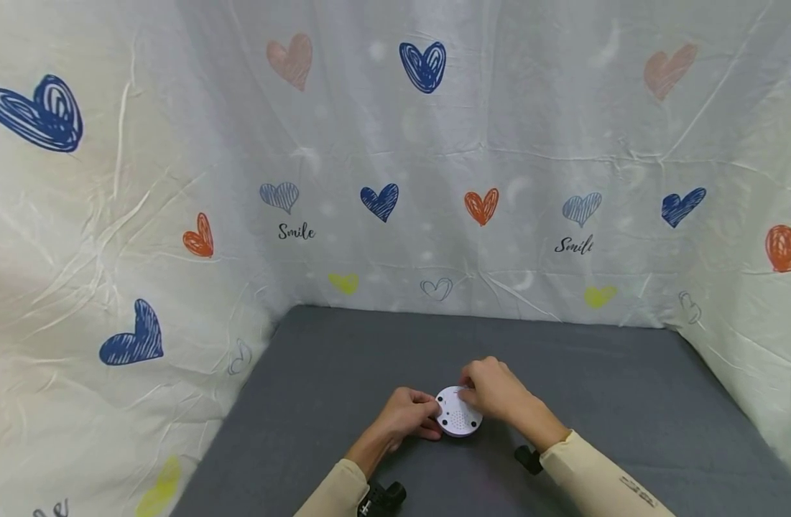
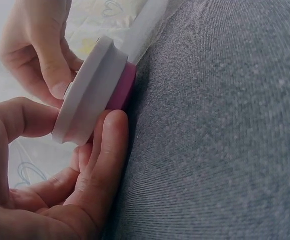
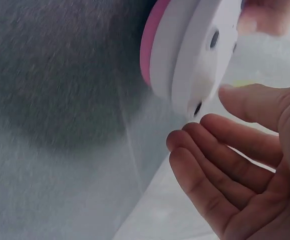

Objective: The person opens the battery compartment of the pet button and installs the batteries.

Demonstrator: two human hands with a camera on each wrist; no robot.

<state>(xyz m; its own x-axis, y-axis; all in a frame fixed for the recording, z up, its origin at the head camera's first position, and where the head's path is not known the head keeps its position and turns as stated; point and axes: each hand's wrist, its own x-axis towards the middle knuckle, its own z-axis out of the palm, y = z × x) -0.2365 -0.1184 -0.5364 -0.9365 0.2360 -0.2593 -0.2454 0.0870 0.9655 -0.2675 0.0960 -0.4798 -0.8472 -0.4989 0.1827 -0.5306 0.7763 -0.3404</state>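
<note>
A round white device [image 1: 461, 418] with a patch of small holes and several dark round spots faces up above the grey cloth. Its underside is pink, as the left wrist view shows on the device [image 2: 88, 95]. My left hand [image 1: 408, 415] grips its left edge, thumb on the upper face and fingers beneath, by the cloth. At the far right edge is my right hand [image 1: 495, 389], its thumb at the face of the device. In the right wrist view the fingers of the right hand [image 3: 235, 170] lie loosely bent beside the rim, apart from it.
Grey cloth [image 1: 369, 352] covers the table. A white curtain [image 1: 531, 129] printed with hearts hangs behind and along both sides. A black wrist camera [image 1: 384, 497] sits below the left wrist, and another black camera [image 1: 528, 459] below the right.
</note>
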